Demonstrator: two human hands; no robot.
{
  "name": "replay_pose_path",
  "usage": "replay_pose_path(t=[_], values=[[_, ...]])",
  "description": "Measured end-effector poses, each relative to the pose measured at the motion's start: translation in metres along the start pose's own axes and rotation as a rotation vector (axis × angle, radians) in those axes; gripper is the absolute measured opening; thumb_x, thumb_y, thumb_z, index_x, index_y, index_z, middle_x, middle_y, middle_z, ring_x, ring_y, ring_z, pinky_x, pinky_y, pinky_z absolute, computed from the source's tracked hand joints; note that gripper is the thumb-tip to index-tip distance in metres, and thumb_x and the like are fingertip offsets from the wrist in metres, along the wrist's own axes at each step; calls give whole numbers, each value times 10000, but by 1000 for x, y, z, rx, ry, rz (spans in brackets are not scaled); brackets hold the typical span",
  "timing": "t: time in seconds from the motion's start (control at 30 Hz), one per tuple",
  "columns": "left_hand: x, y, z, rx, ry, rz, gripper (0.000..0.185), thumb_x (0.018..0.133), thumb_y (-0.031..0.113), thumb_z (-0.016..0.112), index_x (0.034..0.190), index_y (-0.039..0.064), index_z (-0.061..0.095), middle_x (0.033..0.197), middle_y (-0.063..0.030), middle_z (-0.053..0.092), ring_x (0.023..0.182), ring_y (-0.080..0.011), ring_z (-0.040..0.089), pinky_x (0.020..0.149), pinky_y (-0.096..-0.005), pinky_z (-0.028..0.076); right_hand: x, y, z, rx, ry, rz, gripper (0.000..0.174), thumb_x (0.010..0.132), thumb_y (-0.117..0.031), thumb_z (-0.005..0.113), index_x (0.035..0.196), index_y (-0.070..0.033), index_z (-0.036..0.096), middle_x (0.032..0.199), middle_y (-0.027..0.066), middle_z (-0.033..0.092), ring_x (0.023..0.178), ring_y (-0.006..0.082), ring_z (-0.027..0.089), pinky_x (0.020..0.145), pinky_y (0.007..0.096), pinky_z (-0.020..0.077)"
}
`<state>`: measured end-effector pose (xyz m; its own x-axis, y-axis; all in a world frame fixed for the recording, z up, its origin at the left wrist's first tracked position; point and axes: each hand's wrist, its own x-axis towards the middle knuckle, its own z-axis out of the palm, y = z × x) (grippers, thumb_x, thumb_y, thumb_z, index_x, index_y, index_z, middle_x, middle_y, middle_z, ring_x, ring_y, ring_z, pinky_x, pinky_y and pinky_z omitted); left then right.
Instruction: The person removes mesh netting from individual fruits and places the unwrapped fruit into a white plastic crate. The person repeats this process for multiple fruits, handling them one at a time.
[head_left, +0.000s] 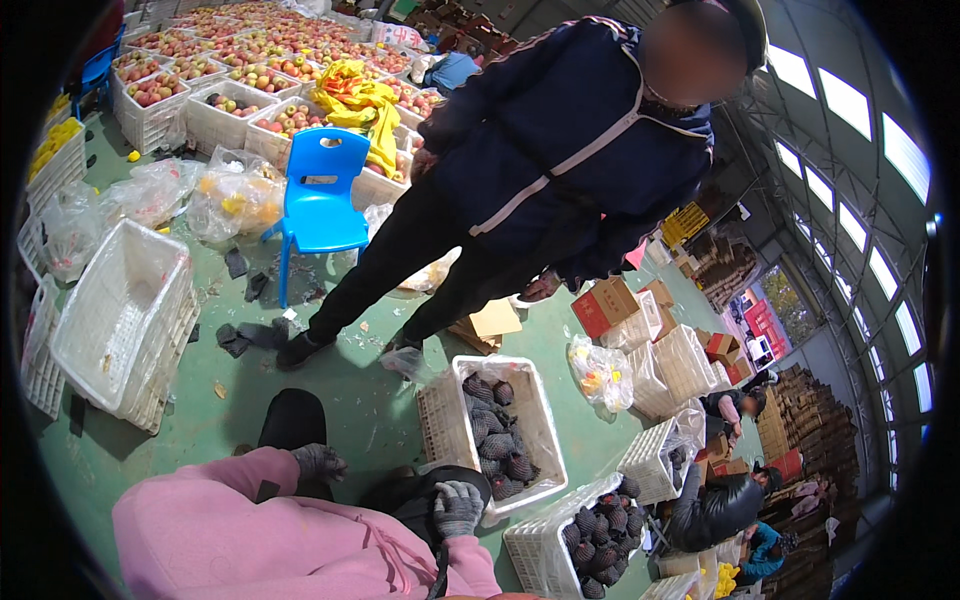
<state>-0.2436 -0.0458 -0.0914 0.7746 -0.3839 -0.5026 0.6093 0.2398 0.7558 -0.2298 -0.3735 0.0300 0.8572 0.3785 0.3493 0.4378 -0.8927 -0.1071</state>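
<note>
My left hand (320, 461), in a grey knit glove, rests by my left thigh with its fingers loosely bent and nothing visible in it. On my right knee lies my right hand (459, 508), also gloved in grey, its fingers spread over the black trousers. Just beyond that knee stands a white plastic crate (551, 450), lined with clear film and partly filled with fruit in black foam nets (496, 445). To its lower right, a second lined crate (536, 544) is heaped with more netted fruit (600, 540).
A person in a dark jacket (555, 127) stands facing me. Behind are a blue plastic chair (324, 202) and many crates of apples (259, 76). Stacked white crates (120, 322) stand left; loose black nets (251, 335) litter the green floor. Several people work at right near cardboard boxes (606, 306).
</note>
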Motion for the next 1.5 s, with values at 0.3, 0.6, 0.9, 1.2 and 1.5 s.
replay_pose_path(t=[0.3,0.6,0.9,1.2,1.5], values=[[-8,8,5,-41,-3,-3,261,852,290,678,960,55,646,903,-72,657,822,-171,640,653,-314,527,-1,1,2,3,-6,14,224,716,-199,633,933,-239,674,996,-21,630,1020,253,528,910,409,389],[-5,9,4,-10,-23,-76,331,848,313,675,1051,56,625,1000,-84,662,882,-191,635,743,-338,516,0,0,0,8,-17,25,227,717,-195,630,935,-239,672,996,-22,631,1024,248,528,913,406,390],[-15,16,8,-19,25,-72,291,859,263,657,1032,35,606,981,-98,656,880,-206,638,719,-341,530,-2,-1,0,17,-8,22,272,726,-221,637,996,-257,643,1075,-46,606,1075,222,511,922,402,385],[6,-1,-16,-113,-54,-50,194,813,203,681,906,62,584,853,-81,605,802,-259,609,641,-391,508,-1,-4,-5,49,-37,72,261,726,-196,623,987,-203,620,1081,-1,575,1090,230,488,921,384,392],[10,-28,-11,1054,-66,21,293,833,286,628,1040,80,651,987,-130,670,916,-263,642,815,-384,494,0,-8,-13,-12,-58,96,225,753,-218,603,973,-179,629,1063,3,571,1086,223,476,907,377,394]])
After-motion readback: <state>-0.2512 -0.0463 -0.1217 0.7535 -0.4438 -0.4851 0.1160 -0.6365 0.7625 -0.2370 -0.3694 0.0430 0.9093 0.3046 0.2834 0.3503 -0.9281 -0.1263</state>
